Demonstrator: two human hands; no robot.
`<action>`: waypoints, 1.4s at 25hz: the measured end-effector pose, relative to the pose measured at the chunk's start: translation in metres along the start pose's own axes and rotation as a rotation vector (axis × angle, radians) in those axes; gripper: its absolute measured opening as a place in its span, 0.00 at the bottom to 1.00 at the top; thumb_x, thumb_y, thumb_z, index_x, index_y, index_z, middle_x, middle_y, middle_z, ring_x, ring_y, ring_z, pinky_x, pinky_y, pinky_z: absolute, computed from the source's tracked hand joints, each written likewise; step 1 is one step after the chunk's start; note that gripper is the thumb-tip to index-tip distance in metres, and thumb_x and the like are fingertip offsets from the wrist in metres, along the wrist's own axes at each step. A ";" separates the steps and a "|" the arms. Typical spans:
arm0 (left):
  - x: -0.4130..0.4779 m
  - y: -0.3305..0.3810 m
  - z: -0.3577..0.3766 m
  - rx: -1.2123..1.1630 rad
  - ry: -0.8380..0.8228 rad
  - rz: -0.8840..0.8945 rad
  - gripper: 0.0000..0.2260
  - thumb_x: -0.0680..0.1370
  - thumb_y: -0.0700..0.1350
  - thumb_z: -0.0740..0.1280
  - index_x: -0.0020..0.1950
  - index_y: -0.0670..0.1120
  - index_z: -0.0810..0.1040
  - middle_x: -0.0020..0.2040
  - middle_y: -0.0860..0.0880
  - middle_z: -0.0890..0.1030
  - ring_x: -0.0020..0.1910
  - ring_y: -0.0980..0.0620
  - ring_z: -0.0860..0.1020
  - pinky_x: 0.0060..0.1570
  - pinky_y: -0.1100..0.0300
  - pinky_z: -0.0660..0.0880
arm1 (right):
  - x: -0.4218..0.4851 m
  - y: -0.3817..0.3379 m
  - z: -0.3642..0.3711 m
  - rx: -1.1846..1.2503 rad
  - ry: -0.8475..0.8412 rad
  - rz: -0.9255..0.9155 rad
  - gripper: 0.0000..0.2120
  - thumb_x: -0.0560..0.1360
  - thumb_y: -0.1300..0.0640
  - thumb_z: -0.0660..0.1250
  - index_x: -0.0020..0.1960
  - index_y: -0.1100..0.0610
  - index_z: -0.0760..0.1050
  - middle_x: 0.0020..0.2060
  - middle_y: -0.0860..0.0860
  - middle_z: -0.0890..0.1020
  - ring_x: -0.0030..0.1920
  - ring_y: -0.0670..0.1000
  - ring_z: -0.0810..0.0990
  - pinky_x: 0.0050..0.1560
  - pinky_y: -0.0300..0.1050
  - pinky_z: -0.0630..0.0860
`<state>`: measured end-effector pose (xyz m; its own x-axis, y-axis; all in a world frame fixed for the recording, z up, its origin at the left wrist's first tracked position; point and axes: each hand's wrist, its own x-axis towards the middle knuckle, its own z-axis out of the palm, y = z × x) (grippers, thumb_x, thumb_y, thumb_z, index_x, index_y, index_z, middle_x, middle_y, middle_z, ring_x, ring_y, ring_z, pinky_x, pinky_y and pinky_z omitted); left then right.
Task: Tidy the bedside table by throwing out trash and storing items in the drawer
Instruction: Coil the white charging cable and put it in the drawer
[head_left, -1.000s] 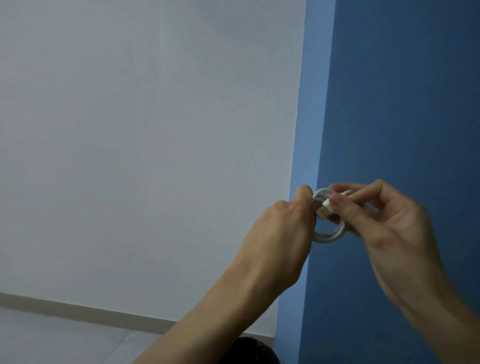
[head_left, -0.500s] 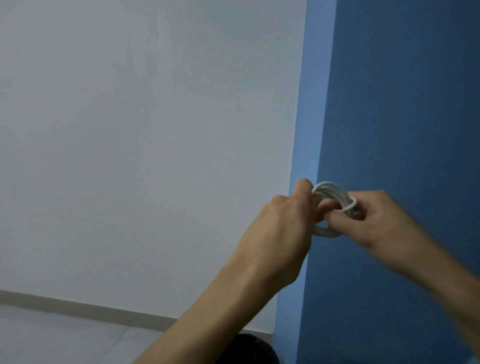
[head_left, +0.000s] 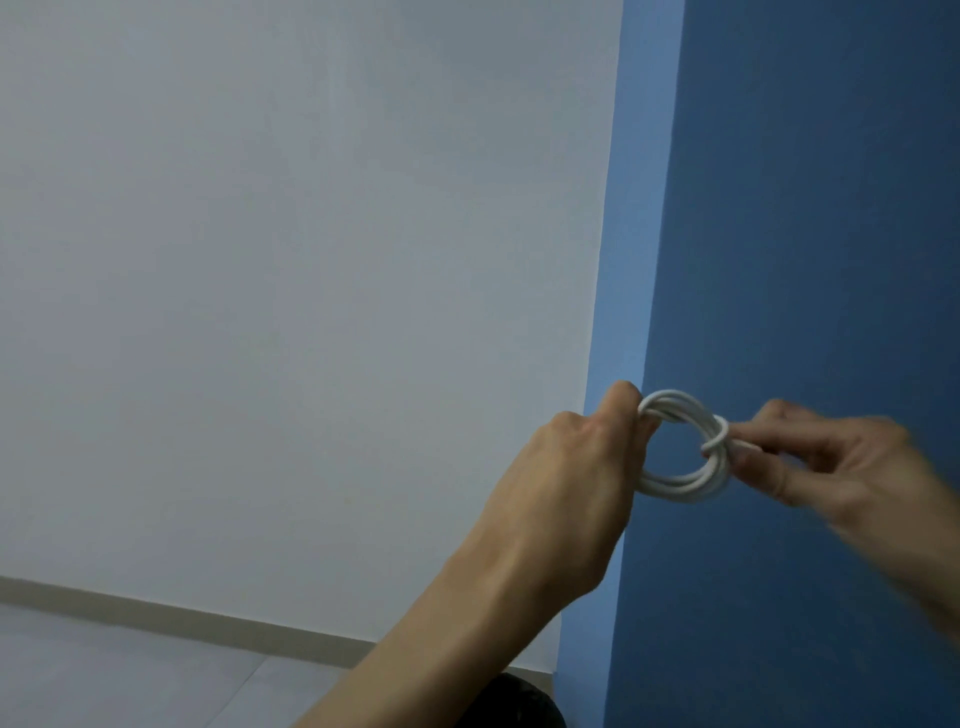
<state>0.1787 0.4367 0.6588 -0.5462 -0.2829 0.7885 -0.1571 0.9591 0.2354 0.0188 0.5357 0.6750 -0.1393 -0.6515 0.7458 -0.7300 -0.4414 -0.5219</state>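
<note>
We are holding a white cable, wound into a small round coil of smooth, rubbery-looking strands, mid-air between both hands. The left hand is pinching the coil's left side; the right hand, blurred, is pinching the loose end wrapped round its right side. We judge securing is under way; next, the drawer, not in view. Beyond, a matte white wall is meeting a blue wall.

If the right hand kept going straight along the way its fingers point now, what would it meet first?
The right hand points leftward at the coiled white cable it already pinches; beyond the coil, probably the left hand gripping the opposite side, though depth is unclear.
</note>
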 end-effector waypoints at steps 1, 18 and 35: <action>0.000 0.000 0.001 -0.010 0.004 -0.006 0.10 0.83 0.49 0.50 0.42 0.48 0.60 0.27 0.50 0.64 0.25 0.46 0.61 0.27 0.50 0.62 | -0.001 -0.001 0.000 -0.071 0.070 -0.029 0.24 0.53 0.25 0.65 0.39 0.40 0.82 0.31 0.46 0.76 0.32 0.43 0.73 0.33 0.26 0.67; 0.006 0.006 -0.017 -0.534 -0.016 -0.020 0.04 0.80 0.46 0.62 0.52 0.48 0.70 0.27 0.50 0.68 0.26 0.54 0.65 0.29 0.57 0.68 | 0.004 -0.016 0.021 -0.359 0.188 -0.149 0.28 0.70 0.38 0.51 0.32 0.63 0.66 0.24 0.48 0.66 0.25 0.46 0.64 0.23 0.34 0.61; -0.006 -0.015 0.002 -1.074 -0.050 -0.018 0.06 0.73 0.35 0.66 0.41 0.41 0.83 0.32 0.50 0.82 0.33 0.55 0.80 0.39 0.64 0.76 | 0.011 -0.012 0.032 -0.520 0.336 -0.134 0.21 0.72 0.42 0.50 0.28 0.55 0.59 0.19 0.48 0.61 0.28 0.50 0.65 0.28 0.46 0.62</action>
<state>0.1824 0.4239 0.6496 -0.5876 -0.2732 0.7616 0.6266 0.4418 0.6420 0.0476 0.5138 0.6763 -0.1647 -0.3446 0.9242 -0.9736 -0.0933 -0.2082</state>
